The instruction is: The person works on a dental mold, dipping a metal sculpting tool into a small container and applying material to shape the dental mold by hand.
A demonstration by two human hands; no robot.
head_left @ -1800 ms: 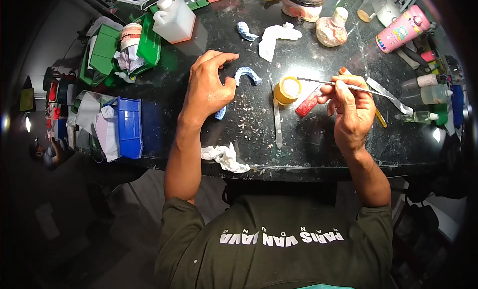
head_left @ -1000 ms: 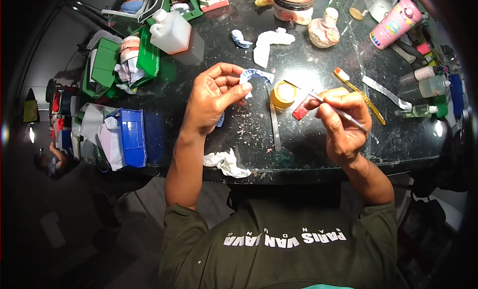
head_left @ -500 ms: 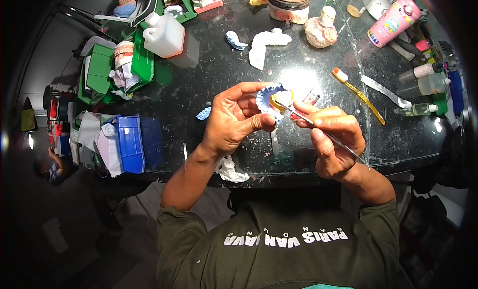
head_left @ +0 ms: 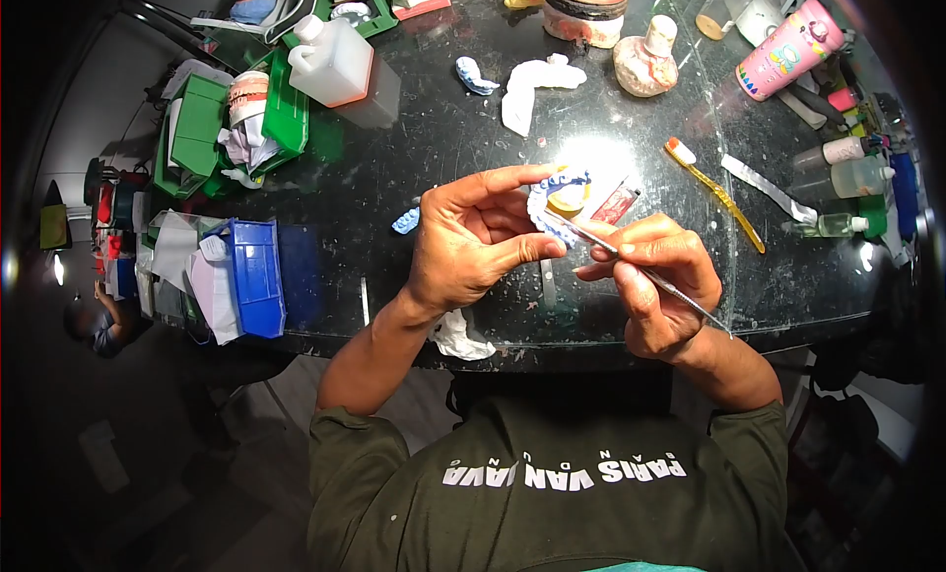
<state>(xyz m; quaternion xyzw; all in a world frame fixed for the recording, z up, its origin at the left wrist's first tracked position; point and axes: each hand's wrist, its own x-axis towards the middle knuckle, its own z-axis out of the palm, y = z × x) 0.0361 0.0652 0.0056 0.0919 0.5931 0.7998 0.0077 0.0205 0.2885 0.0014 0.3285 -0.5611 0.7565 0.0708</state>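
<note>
Between the thumb and fingers of my left hand (head_left: 468, 237) is a blue and white dental arch model (head_left: 540, 205) with some yellow at its inner side. It is tilted, its curved row of tooth shapes facing partly toward me. My right hand (head_left: 665, 286) grips a thin metal dental instrument (head_left: 675, 293) like a pen. The instrument's tip reaches the inner lower side of the model; whether it touches is hard to make out. Behind my left hand lies a blue piece (head_left: 405, 220) on the table. A red and white packet (head_left: 615, 205) lies just beyond my right fingers.
A yellow toothbrush (head_left: 717, 198) and a white strip (head_left: 764, 185) lie right. Further back are white putty-like pieces (head_left: 537, 89), a stained flask-shaped pot (head_left: 645, 60) and a pink bottle (head_left: 788, 52). Left stand a plastic jug (head_left: 333, 65), green bins (head_left: 197, 134) and a blue bin (head_left: 258, 281).
My left hand has turned the dental model, so more of its blue tooth side shows, and it sits slightly further right. My right hand keeps the instrument at it. The whole view has shifted slightly.
</note>
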